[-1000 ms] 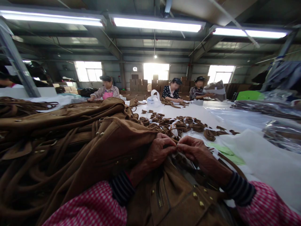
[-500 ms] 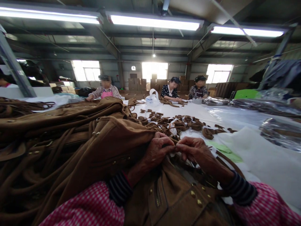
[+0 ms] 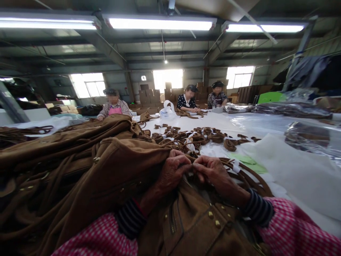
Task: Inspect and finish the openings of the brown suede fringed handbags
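Observation:
A brown suede-like bag (image 3: 195, 220), with a short zip and gold studs, lies directly in front of me. Over its upper edge my left hand (image 3: 174, 171) is closed in a pinch, thumb and forefinger pointing right. My right hand (image 3: 210, 175) meets it there, its fingertips pinched and almost touching the left ones. Whatever sits between the fingertips is too small to make out. Against the left wrist rests a large pile of brown bags (image 3: 117, 160) with hanging straps. Coiled brown straps with a white band (image 3: 236, 166) lie just beyond the right hand.
Several small strap bundles (image 3: 210, 134) are scattered on the white table (image 3: 226, 121) ahead. Green sheets (image 3: 250, 161) and white wrapping (image 3: 295, 170) lie at right, with plastic-wrapped goods (image 3: 306, 137) farther out. Three co-workers, one a person in a pink apron (image 3: 115, 106), sit across the table.
The whole view has shifted, so the background sits farther left. Both hands stay pinched together over the bag's edge, with the right fingers slightly more curled in.

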The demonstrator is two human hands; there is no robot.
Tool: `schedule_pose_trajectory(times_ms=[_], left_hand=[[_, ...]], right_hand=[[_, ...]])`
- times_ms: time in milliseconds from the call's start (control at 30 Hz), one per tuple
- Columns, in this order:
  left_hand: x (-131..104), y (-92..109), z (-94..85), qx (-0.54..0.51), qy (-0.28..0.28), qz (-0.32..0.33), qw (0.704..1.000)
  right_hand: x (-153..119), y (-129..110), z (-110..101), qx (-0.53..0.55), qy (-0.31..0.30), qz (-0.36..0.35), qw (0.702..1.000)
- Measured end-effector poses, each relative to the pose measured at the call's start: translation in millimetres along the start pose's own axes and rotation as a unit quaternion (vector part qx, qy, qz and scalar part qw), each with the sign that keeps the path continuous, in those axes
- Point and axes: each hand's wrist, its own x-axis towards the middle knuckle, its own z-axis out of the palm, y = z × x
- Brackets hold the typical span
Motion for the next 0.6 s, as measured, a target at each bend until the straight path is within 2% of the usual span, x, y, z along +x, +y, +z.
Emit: schedule_pose_trajectory(times_ms=[200,433,533,600], left_hand=[[-1,2,-0.6,0.026,-0.015,0.014,0.999],[-2,-8,0.9,0.085,-0.024,0.059,0.994],[-3,-8,-1.0,0.116,-0.032,0.066,0.991],[-2,-3,-4.6,0.144,-0.056,0.076,0.985]], right_hand=[[-3,0,4,0.026,0.009,0.005,1.0],[1,14,8,0.092,0.001,0.041,0.995],[6,5,-1,0.074,-0.033,0.028,0.996],[9,-8,-20,0.034,-0.038,-0.005,0.999]])
